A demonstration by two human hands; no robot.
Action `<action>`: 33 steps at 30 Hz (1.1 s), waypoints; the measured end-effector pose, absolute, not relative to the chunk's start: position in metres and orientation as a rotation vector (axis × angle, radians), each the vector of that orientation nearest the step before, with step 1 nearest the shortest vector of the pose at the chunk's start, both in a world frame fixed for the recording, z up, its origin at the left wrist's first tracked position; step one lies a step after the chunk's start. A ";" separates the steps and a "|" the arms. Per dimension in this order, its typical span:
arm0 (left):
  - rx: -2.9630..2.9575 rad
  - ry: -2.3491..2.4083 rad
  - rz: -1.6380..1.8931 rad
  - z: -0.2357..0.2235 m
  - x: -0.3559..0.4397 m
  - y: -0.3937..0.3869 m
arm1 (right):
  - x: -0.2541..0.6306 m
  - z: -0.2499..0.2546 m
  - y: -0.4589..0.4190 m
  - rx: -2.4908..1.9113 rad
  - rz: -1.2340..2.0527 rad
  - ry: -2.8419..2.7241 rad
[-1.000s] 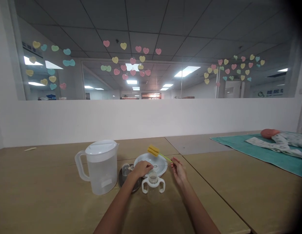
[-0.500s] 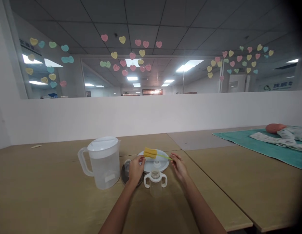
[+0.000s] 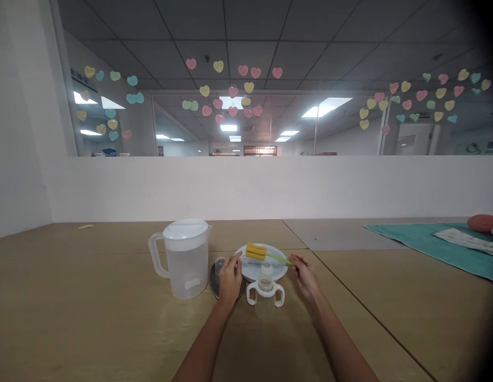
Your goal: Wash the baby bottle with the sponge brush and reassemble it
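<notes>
My right hand grips the green handle of a bottle brush, whose yellow sponge head points left above a white plate. Just left of the sponge, my left hand hovers with its fingers bent and slightly apart, and I make out nothing held in it. Between my forearms stands a clear baby bottle with a white two-handled collar, its mouth uncovered. A small white ring-like part lies on the plate. Partly hidden by my left hand is a dark round dish with a small clear cup on it.
A lidded translucent pitcher stands to the left, its handle outward. At the far right, a teal cloth bears patterned fabric and an orange-pink rounded object. A white wall bounds the table's back. A seam crosses the tabletop on the right.
The view has turned left, so everything appears shifted right. My left fingers have drawn slightly away from the sponge head. My right hand still holds the brush handle.
</notes>
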State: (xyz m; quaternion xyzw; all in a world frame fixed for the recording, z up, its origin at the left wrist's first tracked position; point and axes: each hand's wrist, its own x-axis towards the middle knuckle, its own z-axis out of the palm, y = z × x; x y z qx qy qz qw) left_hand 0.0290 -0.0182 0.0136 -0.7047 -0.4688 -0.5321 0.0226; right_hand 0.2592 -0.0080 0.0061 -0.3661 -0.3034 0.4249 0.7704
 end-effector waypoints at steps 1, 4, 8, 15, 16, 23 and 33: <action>-2.170 -1.469 -1.637 0.014 0.028 -0.018 | 0.259 0.007 -0.008 -0.759 0.985 -0.670; -2.119 -1.516 -1.630 0.015 0.023 -0.018 | 0.261 0.008 -0.009 -0.669 1.083 -0.662; -2.099 -1.575 -1.524 0.016 0.008 -0.020 | 0.264 0.007 -0.008 -0.669 1.052 -0.641; -2.129 -1.945 -0.850 0.012 -0.012 -0.020 | 0.258 0.006 -0.009 -0.713 1.070 -0.646; -2.129 -1.967 -0.837 0.011 -0.013 -0.019 | 0.258 0.006 -0.010 -0.710 1.073 -0.640; -2.156 -2.003 -0.850 0.008 -0.015 -0.015 | 0.260 0.007 -0.009 -0.768 1.015 -0.624; -2.221 -2.015 -0.923 0.009 -0.017 -0.013 | 0.260 0.009 -0.010 -0.784 1.020 -0.603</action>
